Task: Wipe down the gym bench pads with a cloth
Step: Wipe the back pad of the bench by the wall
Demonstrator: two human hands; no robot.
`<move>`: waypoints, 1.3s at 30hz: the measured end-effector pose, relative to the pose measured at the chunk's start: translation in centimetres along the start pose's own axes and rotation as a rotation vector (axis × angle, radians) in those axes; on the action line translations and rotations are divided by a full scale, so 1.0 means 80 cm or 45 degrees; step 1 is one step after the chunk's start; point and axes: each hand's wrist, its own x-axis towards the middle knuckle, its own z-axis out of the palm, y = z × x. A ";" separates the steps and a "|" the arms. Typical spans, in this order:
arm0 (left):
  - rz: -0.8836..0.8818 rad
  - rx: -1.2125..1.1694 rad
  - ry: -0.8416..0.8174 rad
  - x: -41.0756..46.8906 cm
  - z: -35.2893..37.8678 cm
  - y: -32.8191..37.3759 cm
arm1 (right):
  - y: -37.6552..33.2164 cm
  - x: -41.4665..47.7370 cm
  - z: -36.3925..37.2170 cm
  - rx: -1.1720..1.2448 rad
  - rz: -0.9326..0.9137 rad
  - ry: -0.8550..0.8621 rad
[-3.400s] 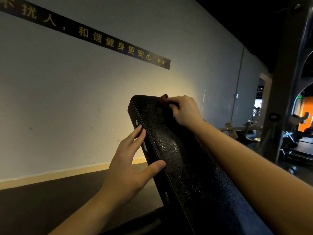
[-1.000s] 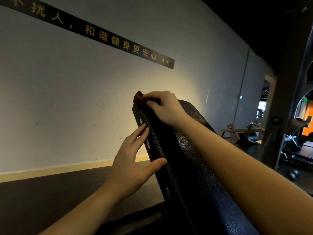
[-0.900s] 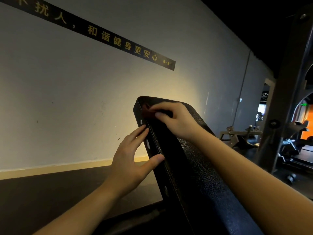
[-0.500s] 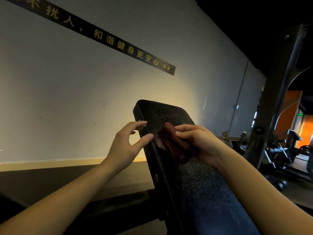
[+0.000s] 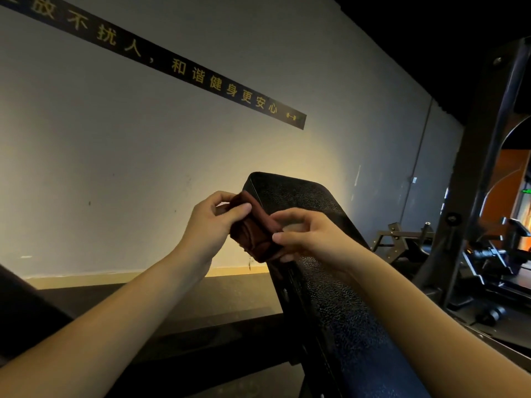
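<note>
Dark red cloth [image 5: 254,239], centre frame, pinched between fingers of left hand [image 5: 208,225] and right hand [image 5: 313,239] at the bench pad [image 5: 330,297] edge. Recommend refolding flat, clean face outward, before wiping.

dim; warm glow low on wall [image 5: 273,173]; ceiling black; edges bowed; focus soft

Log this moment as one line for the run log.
bench pad: inclined | left hand: pinches cloth | right hand: pinches cloth | cloth: dark red, bunched between hands at pad's upper left edge
</note>
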 end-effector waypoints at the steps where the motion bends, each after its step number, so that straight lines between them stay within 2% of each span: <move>1: -0.043 -0.041 0.066 0.003 -0.004 -0.002 | 0.001 0.008 -0.002 -0.154 -0.044 0.079; 3: -0.116 -0.061 0.174 0.013 -0.010 -0.009 | 0.008 0.027 -0.005 -0.478 -0.180 0.285; 5: -0.198 -0.019 0.178 0.024 -0.009 -0.019 | 0.020 0.051 -0.009 -0.897 -0.326 0.437; 6: -0.243 0.008 0.156 0.028 -0.005 -0.024 | 0.027 0.061 -0.009 -1.069 -0.368 0.457; 8: -0.317 0.037 0.118 0.032 0.008 -0.036 | 0.041 0.075 -0.005 -1.205 -0.388 0.433; 12: -0.245 0.147 0.101 0.018 0.038 -0.066 | 0.069 0.088 0.002 -1.160 -0.415 0.533; 16: 0.021 0.294 0.278 0.039 0.056 -0.079 | 0.080 0.095 0.000 -1.132 -0.435 0.616; 19: 0.061 0.378 0.416 0.103 0.049 -0.073 | 0.084 0.099 0.001 -1.115 -0.451 0.633; 23: 0.110 0.425 0.358 0.131 0.038 -0.070 | 0.086 0.101 -0.001 -1.086 -0.452 0.630; 29: 0.105 0.390 0.032 -0.012 0.043 -0.088 | 0.081 0.100 0.003 -1.087 -0.437 0.646; 31: 0.163 0.435 0.051 -0.017 0.046 -0.090 | 0.080 0.100 0.004 -1.066 -0.439 0.648; 35: 0.191 0.553 0.355 0.076 0.053 -0.071 | 0.082 0.101 0.004 -1.053 -0.442 0.641; 39: 0.165 0.559 0.301 0.117 0.040 -0.064 | 0.083 0.103 0.001 -1.042 -0.440 0.634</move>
